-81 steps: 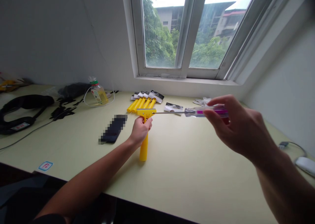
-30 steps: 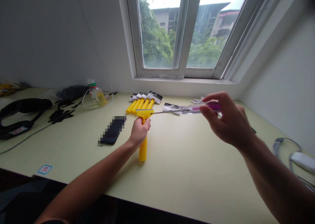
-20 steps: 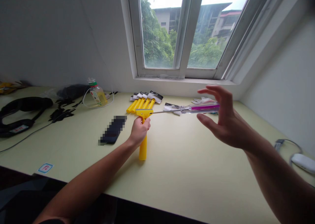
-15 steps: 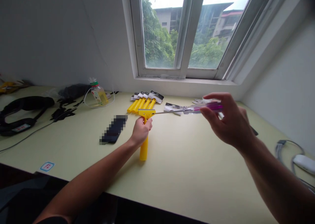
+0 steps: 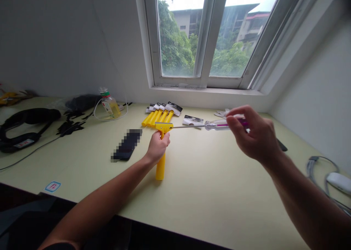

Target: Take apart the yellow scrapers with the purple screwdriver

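My left hand (image 5: 158, 146) is closed around the neck of a yellow scraper (image 5: 160, 167), just below its wide head, which has a thin metal strip along the top. The scraper stands upright over the table. My right hand (image 5: 253, 134) grips the handle of a screwdriver (image 5: 216, 125) with a clear and purple handle. Its long shaft lies nearly level, and the tip meets the right side of the scraper's head. Farther back, several more yellow scrapers (image 5: 159, 116) lie in a row with packaging cards at their far ends.
On the table (image 5: 203, 191) lie a dark phone (image 5: 127, 145) on the left and a packaging card (image 5: 192, 121) behind the screwdriver. Farther left are a bottle of yellow liquid (image 5: 111, 105) and black headphones (image 5: 26, 129). A white adapter with cable (image 5: 339, 182) sits at the right.
My right hand's fingers have shifted on the screwdriver handle, and the shaft is now more level. The scraper has barely moved.
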{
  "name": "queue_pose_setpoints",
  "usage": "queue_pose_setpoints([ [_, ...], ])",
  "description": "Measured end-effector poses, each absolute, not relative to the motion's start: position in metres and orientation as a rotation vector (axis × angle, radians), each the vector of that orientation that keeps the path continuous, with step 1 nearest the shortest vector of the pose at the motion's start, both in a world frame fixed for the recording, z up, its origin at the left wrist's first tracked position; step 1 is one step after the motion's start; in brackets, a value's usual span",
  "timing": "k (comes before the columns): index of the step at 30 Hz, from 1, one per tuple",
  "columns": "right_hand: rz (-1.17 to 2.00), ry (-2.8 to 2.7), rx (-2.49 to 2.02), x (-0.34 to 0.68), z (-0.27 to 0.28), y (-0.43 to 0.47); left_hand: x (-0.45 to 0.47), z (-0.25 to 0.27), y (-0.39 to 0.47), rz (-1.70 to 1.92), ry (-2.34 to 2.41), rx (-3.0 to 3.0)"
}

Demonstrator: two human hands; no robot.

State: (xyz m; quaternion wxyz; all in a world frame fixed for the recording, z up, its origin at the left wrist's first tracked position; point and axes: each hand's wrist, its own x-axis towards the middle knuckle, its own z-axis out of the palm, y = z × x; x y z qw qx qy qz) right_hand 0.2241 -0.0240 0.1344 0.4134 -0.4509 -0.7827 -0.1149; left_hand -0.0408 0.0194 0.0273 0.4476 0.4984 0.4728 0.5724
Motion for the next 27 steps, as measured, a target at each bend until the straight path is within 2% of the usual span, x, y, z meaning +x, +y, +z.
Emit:
queue_pose_setpoints([
  [4, -0.127, -2.122, -1.056, 0.225, 0.133, -0.021, -0.041, 0.027, 0.021, 1.421, 1.177, 1.2],
  [12, -0.049, -2.075, -1.075, 0.229, 0.134, -0.014, -0.042, 0.025, 0.022, 1.407, 1.192, 1.248],
  [15, -0.079, -1.973, -1.164, 0.23, 0.133, -0.012, -0.042, 0.025, 0.02, 1.378, 1.196, 1.28],
  [21, 0.214, -1.691, -1.081, 0.24, 0.128, 0.0, -0.044, 0.026, 0.025, 1.46, 1.199, 1.203],
  [24, 0.162, -1.48, -1.073, 0.256, 0.124, 0.015, -0.049, 0.026, 0.03, 1.496, 1.188, 1.095],
  [27, -0.052, -1.427, -1.324, 0.273, 0.106, 0.038, -0.052, 0.026, 0.031, 1.467, 1.062, 0.996],
])
